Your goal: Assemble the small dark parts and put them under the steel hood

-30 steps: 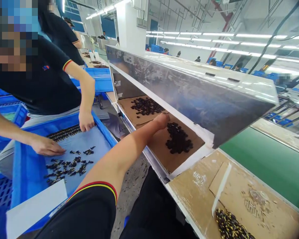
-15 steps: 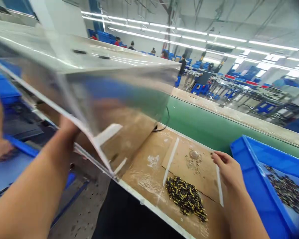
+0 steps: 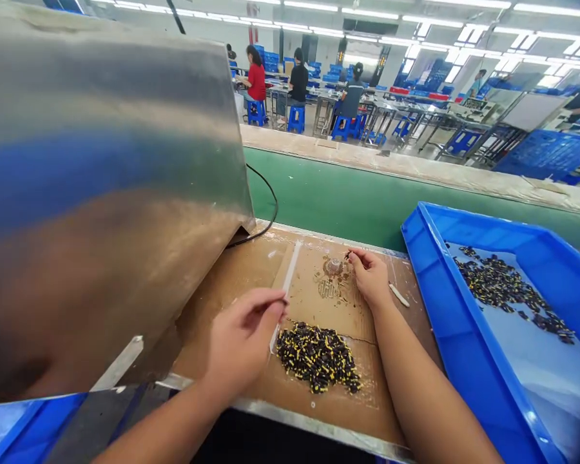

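Note:
A heap of small black and yellow parts (image 3: 319, 357) lies on the brown cardboard-covered bench (image 3: 217, 322). My left hand (image 3: 246, 332) is above the bench at the heap's upper left, its fingers pinched on something dark, too small to name. Near the far edge of the bench, my right hand (image 3: 370, 276) pinches a small dark part between thumb and fingertips. Just left of those fingertips sits a small round clear piece (image 3: 333, 265), with brownish stains around it on the cardboard.
At the right stands a blue bin (image 3: 468, 335) with many more black and yellow parts on a pale liner. A large shiny metal housing (image 3: 125, 193) fills the left, with a black cable (image 3: 274, 200) beside it. Behind runs a green belt (image 3: 328, 193). Several people sit farther back.
My left hand has come from the housing's lower edge at the left to beside the heap. My right hand stays pinched near the clear piece. The view has turned, and the neighbouring hand has left it.

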Action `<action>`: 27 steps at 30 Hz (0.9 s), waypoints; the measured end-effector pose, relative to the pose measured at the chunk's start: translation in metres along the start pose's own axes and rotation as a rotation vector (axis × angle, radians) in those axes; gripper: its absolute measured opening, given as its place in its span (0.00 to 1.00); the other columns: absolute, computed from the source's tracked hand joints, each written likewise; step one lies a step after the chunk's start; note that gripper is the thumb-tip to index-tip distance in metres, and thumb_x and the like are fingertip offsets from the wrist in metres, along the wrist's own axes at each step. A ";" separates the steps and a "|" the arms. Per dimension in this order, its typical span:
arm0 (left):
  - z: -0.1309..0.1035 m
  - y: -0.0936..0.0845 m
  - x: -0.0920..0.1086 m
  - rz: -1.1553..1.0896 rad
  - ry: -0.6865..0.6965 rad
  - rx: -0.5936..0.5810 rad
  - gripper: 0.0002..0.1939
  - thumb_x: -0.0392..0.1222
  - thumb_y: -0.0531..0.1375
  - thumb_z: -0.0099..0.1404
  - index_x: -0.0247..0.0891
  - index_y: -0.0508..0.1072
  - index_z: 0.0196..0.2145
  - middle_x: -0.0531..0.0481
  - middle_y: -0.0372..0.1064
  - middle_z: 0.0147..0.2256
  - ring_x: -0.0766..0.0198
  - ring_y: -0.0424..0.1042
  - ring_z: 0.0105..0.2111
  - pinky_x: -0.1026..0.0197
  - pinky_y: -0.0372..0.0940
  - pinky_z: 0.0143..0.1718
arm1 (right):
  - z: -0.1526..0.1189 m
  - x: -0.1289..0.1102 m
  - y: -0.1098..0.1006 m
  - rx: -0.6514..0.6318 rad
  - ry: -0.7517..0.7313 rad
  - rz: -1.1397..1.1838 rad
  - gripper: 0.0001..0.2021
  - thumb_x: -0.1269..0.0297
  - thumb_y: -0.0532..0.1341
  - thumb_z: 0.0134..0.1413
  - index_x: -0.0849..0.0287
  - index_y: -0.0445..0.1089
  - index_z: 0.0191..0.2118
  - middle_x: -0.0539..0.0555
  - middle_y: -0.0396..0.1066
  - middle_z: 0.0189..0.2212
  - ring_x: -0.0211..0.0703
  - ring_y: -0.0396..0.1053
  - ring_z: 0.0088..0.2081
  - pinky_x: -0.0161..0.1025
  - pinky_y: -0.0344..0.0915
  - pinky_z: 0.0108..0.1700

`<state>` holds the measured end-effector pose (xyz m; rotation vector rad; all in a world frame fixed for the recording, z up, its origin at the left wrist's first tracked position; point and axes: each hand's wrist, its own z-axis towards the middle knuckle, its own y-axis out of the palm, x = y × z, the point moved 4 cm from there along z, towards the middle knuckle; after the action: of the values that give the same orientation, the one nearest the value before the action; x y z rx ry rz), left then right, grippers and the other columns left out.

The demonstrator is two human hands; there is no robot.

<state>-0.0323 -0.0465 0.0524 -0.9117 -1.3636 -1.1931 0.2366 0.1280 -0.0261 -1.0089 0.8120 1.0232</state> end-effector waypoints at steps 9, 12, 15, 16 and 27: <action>0.080 0.061 -0.083 -0.380 -0.480 -0.160 0.14 0.38 0.70 0.58 0.27 0.78 0.40 0.40 0.74 0.32 0.68 0.72 0.30 0.70 0.68 0.31 | -0.010 -0.011 0.009 0.016 -0.061 -0.095 0.15 0.54 0.62 0.61 0.56 0.79 0.46 0.54 0.79 0.38 0.41 0.70 0.28 0.39 0.69 0.32; 0.081 0.052 -0.098 -0.408 -0.512 -0.067 0.14 0.35 0.70 0.57 0.27 0.79 0.41 0.39 0.75 0.35 0.68 0.73 0.32 0.70 0.70 0.35 | -0.011 -0.012 0.011 0.023 -0.105 -0.131 0.13 0.56 0.62 0.62 0.56 0.79 0.45 0.54 0.79 0.38 0.41 0.69 0.28 0.39 0.68 0.32; 0.080 0.045 -0.104 -0.414 -0.491 -0.027 0.18 0.33 0.72 0.53 0.26 0.78 0.42 0.39 0.76 0.36 0.68 0.74 0.32 0.69 0.72 0.38 | -0.011 -0.013 0.011 0.019 -0.146 -0.176 0.11 0.59 0.62 0.63 0.55 0.78 0.47 0.53 0.79 0.40 0.41 0.70 0.29 0.40 0.68 0.34; 0.081 0.045 -0.104 -0.408 -0.479 -0.026 0.19 0.34 0.73 0.52 0.26 0.78 0.42 0.39 0.76 0.36 0.68 0.74 0.32 0.69 0.72 0.38 | -0.011 -0.015 0.011 0.017 -0.167 -0.196 0.11 0.59 0.61 0.64 0.54 0.78 0.47 0.53 0.79 0.40 0.41 0.70 0.30 0.41 0.68 0.35; 0.081 0.047 -0.106 -0.225 -0.361 -0.101 0.15 0.42 0.71 0.57 0.31 0.76 0.39 0.42 0.75 0.35 0.66 0.73 0.33 0.65 0.70 0.36 | -0.013 -0.026 0.014 -0.034 -0.314 -0.300 0.11 0.64 0.59 0.67 0.50 0.77 0.48 0.53 0.78 0.44 0.46 0.74 0.44 0.43 0.70 0.46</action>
<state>0.0111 0.0523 -0.0392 -1.1063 -1.7436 -1.3202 0.2140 0.1103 -0.0107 -0.9355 0.3731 0.9079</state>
